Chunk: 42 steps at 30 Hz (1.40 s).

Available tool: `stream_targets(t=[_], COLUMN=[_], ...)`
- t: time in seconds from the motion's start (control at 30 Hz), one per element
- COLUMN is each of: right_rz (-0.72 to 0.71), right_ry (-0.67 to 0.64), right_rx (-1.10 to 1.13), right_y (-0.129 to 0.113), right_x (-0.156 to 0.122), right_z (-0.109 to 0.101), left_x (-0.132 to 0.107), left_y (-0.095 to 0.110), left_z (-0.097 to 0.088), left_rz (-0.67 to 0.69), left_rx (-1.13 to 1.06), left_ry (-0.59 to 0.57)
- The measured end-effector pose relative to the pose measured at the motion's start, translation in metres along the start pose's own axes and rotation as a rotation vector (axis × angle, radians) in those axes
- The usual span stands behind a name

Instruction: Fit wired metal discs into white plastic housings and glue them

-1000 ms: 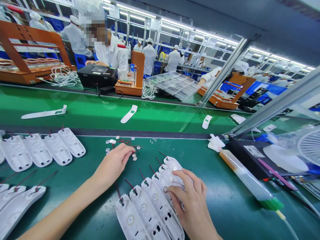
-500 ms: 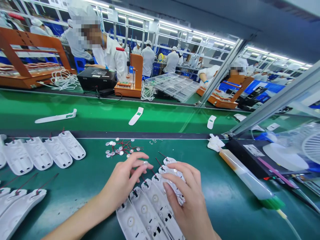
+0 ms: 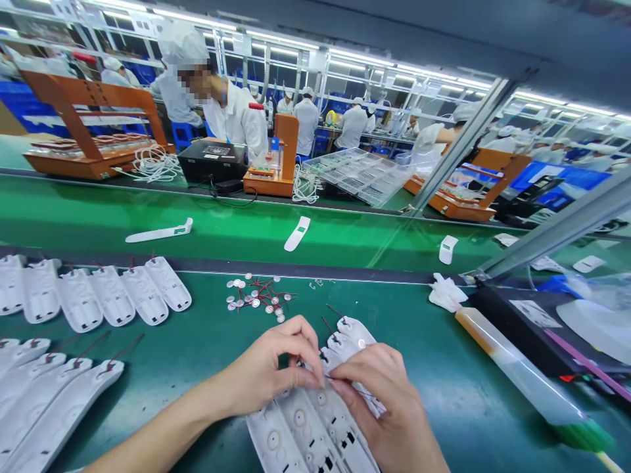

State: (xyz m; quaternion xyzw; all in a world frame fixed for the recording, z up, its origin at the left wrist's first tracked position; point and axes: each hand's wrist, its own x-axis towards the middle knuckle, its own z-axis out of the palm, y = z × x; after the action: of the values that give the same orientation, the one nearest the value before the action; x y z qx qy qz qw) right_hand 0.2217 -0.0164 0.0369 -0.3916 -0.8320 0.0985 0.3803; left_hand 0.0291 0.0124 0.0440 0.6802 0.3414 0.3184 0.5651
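My left hand [image 3: 273, 371] and my right hand [image 3: 389, 401] meet fingertip to fingertip over a fanned row of white plastic shells [image 3: 315, 427] with red wires, low in the middle. Between the pinched fingertips is a small part, mostly hidden; I cannot tell which hand holds it. The right hand rests on the shells. A little pile of silver discs with red leads [image 3: 256, 299] lies just beyond the left hand on the dark green mat [image 3: 207, 328].
More white shells [image 3: 98, 299] lie in rows at the left. A large glue syringe [image 3: 517, 374] and a white rag [image 3: 446, 292] lie at the right. Loose white housings [image 3: 297, 233] sit on the green conveyor belt [image 3: 236, 226]. Co-workers in white sit beyond it.
My left hand left the disc pile and came back to the shells, meeting the right hand's fingertips. The view shifted slightly left and the belt's housings moved right.
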Motion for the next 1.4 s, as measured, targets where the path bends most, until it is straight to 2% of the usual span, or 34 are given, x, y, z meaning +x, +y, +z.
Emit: stream_targets(t=[0.07,0.13,0.27,0.3,0.37,0.47,0.67,0.9,1.4], right_rz=[-0.024,-0.009,0.055,0.053,0.037,0.013,0.012,-0.013,-0.023], right_ry=[-0.006,0.040,0.167,0.183,0.210,0.227,0.109,0.136,0.163], right_rx=[-0.012,-0.045,-0.266,-0.328,-0.406,-0.438,-0.471,-0.489,-0.561], right_y=[0.000,0.000,0.001,0.001,-0.001,-0.004,-0.007,-0.005,-0.006], right_x=[-0.002,-0.006,-0.016,-0.018,-0.022,-0.028,-0.038,-0.036,-0.041], right_z=[-0.003,-0.004,-0.004,-0.002,0.002,0.012,0.022,0.039,0.046], left_x=[0.002,0.006,0.013,0.014,0.016,0.016,0.016,0.015,0.014], left_y=[-0.005,-0.016,-0.047,-0.054,-0.065,-0.072,-0.071,-0.064,-0.058], left_z=[-0.004,-0.011,-0.029,-0.033,-0.036,-0.034,-0.028,-0.032,-0.029], left_rz=[0.006,-0.004,-0.111,-0.136,-0.157,-0.140,-0.054,-0.004,-0.077], left_rx=[0.030,0.151,0.765,0.871,0.962,1.028,1.160,1.233,1.104], left_ry=[-0.088,-0.082,0.273,0.336,0.370,0.353,0.323,0.411,0.487])
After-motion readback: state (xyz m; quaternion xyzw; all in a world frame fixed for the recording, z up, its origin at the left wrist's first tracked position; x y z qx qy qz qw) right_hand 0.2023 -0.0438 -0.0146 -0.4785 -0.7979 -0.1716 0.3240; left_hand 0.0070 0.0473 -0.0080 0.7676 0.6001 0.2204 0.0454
